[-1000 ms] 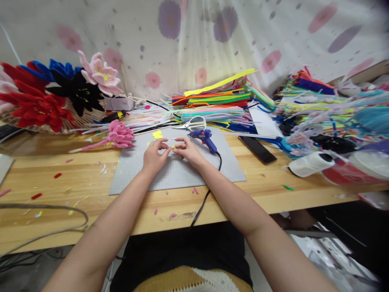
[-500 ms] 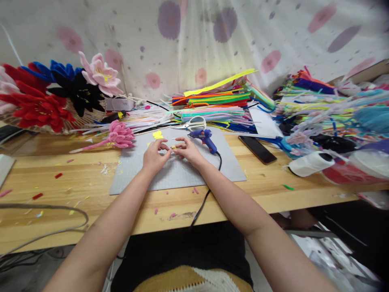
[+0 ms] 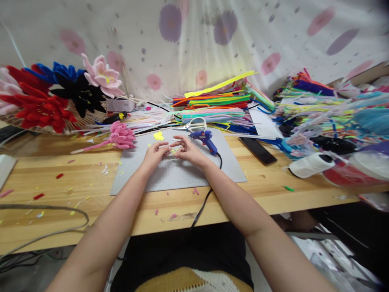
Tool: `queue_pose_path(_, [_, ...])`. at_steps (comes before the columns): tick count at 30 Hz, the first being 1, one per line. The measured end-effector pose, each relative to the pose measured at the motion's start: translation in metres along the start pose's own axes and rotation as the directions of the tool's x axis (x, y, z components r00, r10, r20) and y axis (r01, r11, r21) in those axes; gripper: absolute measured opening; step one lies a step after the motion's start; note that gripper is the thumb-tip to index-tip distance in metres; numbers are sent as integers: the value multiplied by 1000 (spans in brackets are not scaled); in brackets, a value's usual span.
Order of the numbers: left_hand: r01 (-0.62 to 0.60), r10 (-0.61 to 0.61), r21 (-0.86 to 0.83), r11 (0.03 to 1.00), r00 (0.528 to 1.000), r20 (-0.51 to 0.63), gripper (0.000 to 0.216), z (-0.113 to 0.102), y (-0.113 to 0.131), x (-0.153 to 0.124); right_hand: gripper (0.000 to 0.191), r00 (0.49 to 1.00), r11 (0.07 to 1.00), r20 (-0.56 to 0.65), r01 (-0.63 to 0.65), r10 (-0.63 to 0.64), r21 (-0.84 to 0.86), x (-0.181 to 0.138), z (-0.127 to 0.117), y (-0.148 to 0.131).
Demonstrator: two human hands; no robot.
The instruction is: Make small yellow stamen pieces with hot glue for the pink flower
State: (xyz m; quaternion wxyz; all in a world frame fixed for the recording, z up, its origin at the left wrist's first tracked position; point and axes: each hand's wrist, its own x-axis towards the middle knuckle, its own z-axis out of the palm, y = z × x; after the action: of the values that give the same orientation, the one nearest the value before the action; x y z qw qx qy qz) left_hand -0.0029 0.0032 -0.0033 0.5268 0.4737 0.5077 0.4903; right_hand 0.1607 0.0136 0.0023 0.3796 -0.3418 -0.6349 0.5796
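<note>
My left hand [image 3: 154, 153] and right hand [image 3: 189, 149] meet fingertip to fingertip, both pinching a tiny yellow fuzzy pipe-cleaner piece [image 3: 174, 151] just above the grey cutting mat [image 3: 182, 176], so I judge its shaping barely begun, the blue hot-glue gun [image 3: 206, 138] lying unheld nearby.

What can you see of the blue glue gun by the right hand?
The glue gun is small, blue, plastic by its look, lying at the far edge of the grey mat. Its nozzle points left, its handle slants toward the near right. A black cord leaves the handle and drops over the table edge. White-handled scissors lie behind it. The right hand is close beside it, seemingly apart.
</note>
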Motion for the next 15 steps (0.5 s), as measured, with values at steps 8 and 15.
queue_pose_path(8, [49,-50,47,998,999,20,47,-1,4,-3,63,1000,999,6,-17,17,-48,-2,4,-4])
queue_pose_path(15, [28,-27,31,999,999,-28,50,3,3,-4,60,996,998,-84,28,-33,-62,2,3,2])
